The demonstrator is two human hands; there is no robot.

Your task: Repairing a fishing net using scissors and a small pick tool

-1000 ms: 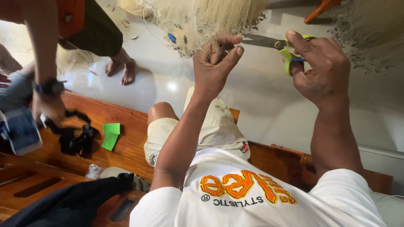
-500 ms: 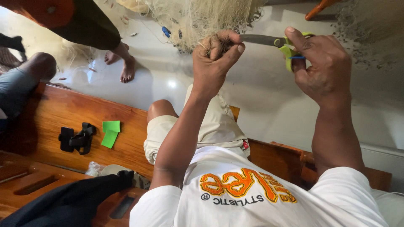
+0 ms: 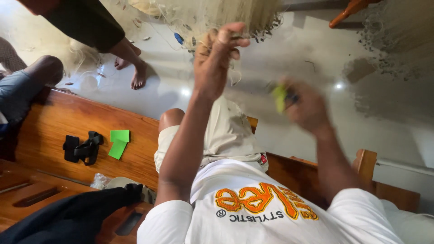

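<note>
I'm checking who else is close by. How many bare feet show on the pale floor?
2, both in the upper left: one bare foot flat on the floor below a dark garment, another foot partly hidden behind it. Others may lie outside the view.

— What colours are showing around the hands?

— The right hand [image 3: 304,107] is gripping scissors [image 3: 281,97] with a yellow-green handle, blurred. At twelve o'clock, pale straw-coloured netting [image 3: 212,16] is hanging by the left hand [image 3: 217,58].

— And the clothing?

— A white shirt [image 3: 253,212] is showing orange lettering edged in yellow at six o'clock; beige shorts [image 3: 226,135] are sitting above it.

— At nine o'clock?

— Bright green paper [image 3: 118,142] is lying on the glossy orange-brown bench [image 3: 54,122], beside a black strap [image 3: 83,148]. The floor [image 3: 280,54] is gleaming pale grey.
</note>
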